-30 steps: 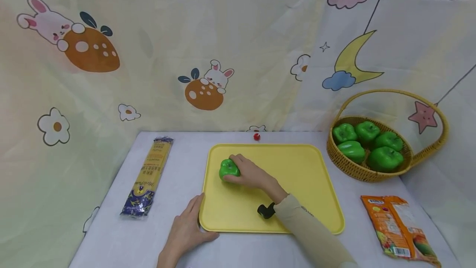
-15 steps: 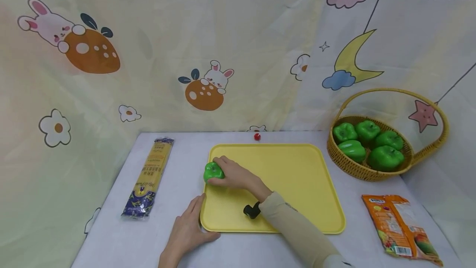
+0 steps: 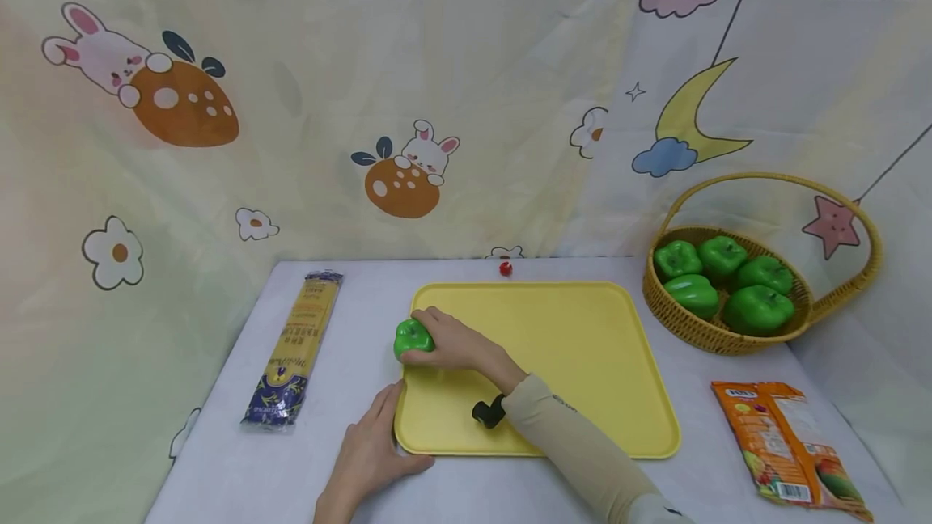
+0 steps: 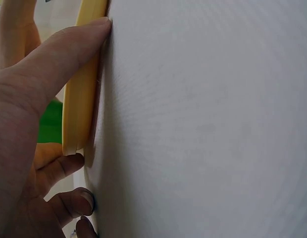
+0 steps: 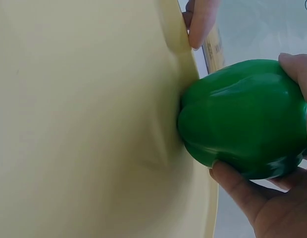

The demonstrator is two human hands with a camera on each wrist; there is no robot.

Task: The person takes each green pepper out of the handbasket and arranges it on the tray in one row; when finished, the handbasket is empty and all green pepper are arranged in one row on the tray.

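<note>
My right hand (image 3: 462, 348) grips a shiny green bell pepper (image 3: 412, 338) at the left rim of the yellow tray (image 3: 568, 354). Close up in the right wrist view, fingers and thumb wrap the upper part of the pepper (image 5: 242, 119), and its lower end meets the tray's sloping edge. My left hand (image 3: 370, 445) holds the tray's near left corner, fingers along the left side and thumb along the front. The left wrist view shows the thumb lying against the tray's outer wall (image 4: 79, 109), with a patch of green behind it.
A wicker basket (image 3: 680, 328) with several green bell peppers stands at the back right. An orange packet (image 3: 790, 447) lies at front right, a spaghetti pack (image 3: 293, 350) at left. A small red object (image 3: 506, 268) sits behind the tray. The black wrist camera (image 3: 489, 412) hangs over the tray.
My right hand has carried the bell pepper leftward from over the tray to its left rim, moving only slightly in the last half second. The left hand has stayed at the tray's corner.
</note>
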